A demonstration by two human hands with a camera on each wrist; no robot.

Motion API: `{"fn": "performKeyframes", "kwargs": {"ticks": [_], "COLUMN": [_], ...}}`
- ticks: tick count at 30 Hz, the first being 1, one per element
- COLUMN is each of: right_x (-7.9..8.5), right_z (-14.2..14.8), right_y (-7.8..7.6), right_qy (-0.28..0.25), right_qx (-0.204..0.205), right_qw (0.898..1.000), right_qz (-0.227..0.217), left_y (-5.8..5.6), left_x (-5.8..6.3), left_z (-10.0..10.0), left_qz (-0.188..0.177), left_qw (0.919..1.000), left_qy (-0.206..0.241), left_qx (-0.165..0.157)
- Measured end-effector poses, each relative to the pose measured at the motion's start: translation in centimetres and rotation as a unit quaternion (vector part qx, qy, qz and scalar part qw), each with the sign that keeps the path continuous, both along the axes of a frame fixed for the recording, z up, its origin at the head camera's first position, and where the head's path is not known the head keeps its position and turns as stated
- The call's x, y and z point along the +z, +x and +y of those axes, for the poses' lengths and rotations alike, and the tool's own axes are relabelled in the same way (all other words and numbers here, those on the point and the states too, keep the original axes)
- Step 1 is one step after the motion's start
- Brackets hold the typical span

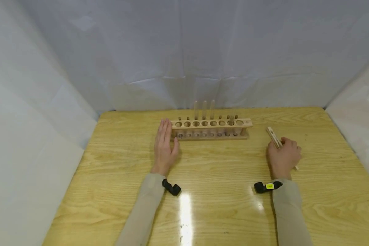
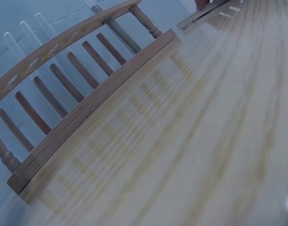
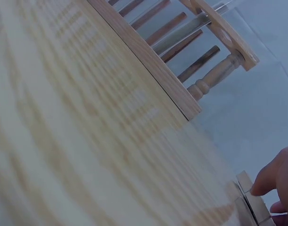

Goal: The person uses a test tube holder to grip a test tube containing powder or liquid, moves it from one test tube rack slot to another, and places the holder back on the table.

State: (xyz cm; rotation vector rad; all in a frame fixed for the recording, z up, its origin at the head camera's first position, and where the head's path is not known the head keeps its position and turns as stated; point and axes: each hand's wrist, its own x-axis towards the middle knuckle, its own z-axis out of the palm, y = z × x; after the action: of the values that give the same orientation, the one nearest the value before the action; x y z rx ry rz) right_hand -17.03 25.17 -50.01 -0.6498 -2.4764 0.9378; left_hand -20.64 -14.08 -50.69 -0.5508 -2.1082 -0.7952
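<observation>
A wooden test tube rack (image 1: 210, 123) stands along the back of the table. My left hand (image 1: 165, 145) lies with straight fingers against the rack's left end, the thumb near its front. Three clear test tubes (image 1: 204, 109) stand with rounded ends up behind the top board. Another test tube (image 2: 122, 35) sits upright in a hole near the rack's right end. To the right, my right hand (image 1: 284, 155) grips a slim wooden test tube clamp (image 1: 273, 136) lying slantwise on the table. Thumb and fingers (image 3: 271, 176) are on the clamp in the right wrist view, partly cut off.
The wooden table (image 1: 218, 171) is glossy, with a bright reflection in front. A pale sheet (image 1: 184, 51) hangs just behind the table's back edge, and similar sheets stand at both sides. Short wooden pegs (image 3: 200, 63) rise along the rack's back.
</observation>
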Motion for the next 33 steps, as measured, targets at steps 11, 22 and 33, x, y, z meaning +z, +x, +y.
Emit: {"fn": "performKeyframes", "kwargs": {"ticks": [11, 22, 33], "right_x": [0.3, -0.1, 1.3], "right_z": [-0.1, 0.0, -0.4], "right_y": [0.1, -0.1, -0.4], "right_qy": [0.014, 0.022, 0.021], "right_qx": [0.001, -0.001, -0.013], "right_qw": [0.998, 0.999, 0.999], "right_qz": [-0.062, -0.044, 0.022], "left_y": [-0.1, -0.3, -0.3], "left_x": [0.1, 0.2, -0.1], "left_z": [0.2, 0.3, 0.3], "left_qz": [0.005, 0.008, 0.003], "left_qw": [1.0000, 0.9999, 1.0000], "left_qy": [0.001, -0.004, 0.000], "left_qx": [0.001, 0.015, 0.003]}}
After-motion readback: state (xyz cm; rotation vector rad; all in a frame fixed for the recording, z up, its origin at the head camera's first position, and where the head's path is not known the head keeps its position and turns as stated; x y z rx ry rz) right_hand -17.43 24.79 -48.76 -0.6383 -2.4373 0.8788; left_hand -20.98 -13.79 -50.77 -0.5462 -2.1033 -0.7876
